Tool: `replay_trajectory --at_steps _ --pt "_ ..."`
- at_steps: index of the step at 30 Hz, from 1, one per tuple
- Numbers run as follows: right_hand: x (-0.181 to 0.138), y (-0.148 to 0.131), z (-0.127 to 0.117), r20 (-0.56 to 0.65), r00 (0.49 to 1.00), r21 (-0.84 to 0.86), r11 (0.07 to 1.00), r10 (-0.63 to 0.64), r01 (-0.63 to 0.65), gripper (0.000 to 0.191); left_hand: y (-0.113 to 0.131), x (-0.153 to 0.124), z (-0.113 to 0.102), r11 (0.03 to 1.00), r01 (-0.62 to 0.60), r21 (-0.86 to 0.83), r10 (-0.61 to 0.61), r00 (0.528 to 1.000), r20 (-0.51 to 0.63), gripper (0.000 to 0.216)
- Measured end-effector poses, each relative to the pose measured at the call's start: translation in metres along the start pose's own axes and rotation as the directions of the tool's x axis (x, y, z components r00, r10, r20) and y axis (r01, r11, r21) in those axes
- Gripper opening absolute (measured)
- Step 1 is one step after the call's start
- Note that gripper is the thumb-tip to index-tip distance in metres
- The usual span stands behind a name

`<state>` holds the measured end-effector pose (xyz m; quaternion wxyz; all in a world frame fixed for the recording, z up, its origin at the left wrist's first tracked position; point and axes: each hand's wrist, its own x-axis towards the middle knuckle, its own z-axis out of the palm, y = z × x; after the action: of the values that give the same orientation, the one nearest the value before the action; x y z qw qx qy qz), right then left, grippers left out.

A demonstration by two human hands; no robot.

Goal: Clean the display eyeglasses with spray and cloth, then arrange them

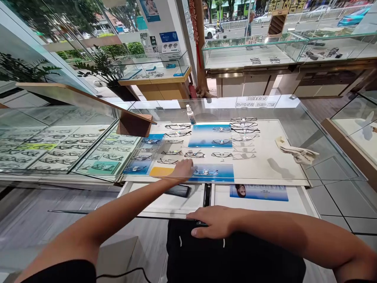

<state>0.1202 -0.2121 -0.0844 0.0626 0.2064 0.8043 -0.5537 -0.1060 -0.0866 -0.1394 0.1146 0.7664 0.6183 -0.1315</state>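
Observation:
My left hand [184, 169] reaches under the glass top into the display case, its fingers curled at the left end of a clear-framed pair of glasses [206, 171]. That pair lies on a blue card [226, 175], beside a yellow card [161, 171]. Rows of other glasses [194, 154] lie on the white tray behind it. My right hand [214, 221] lies flat, fingers stretched out, on the front edge of the pulled-out drawer [165, 208].
A small spray bottle [191, 114] and a crumpled cloth [297, 153] sit on the glass top. A dark flat device [178, 190] and a blue poster [259, 192] lie in the drawer. A wooden sloped shelf [134, 124] juts in at left, over a neighbouring case of glasses [53, 145].

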Motion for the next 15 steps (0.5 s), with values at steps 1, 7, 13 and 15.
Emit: replay_trajectory --at_steps 1,7,13,15 --pt "0.0 0.0 0.0 -0.002 1.0 0.0 1.0 -0.001 0.001 0.078 0.003 -0.018 -0.007 0.999 -0.031 -0.011 0.031 0.997 0.071 0.026" --pt "-0.002 -0.001 0.0 -0.013 1.0 0.029 0.999 -0.02 0.02 0.076 0.005 -0.094 -0.111 0.796 -0.308 -0.521 0.584 0.615 0.529 0.024" --pt "-0.002 0.002 0.003 -0.017 1.0 0.017 1.0 -0.014 0.014 0.075 -0.039 -0.039 -0.177 0.974 -0.223 -0.049 0.217 0.971 -0.103 0.027" --pt "-0.002 0.002 0.004 -0.019 1.0 0.014 1.0 -0.001 0.001 0.075 -0.054 -0.011 -0.176 0.995 -0.034 0.091 0.06 0.952 -0.3 0.025"
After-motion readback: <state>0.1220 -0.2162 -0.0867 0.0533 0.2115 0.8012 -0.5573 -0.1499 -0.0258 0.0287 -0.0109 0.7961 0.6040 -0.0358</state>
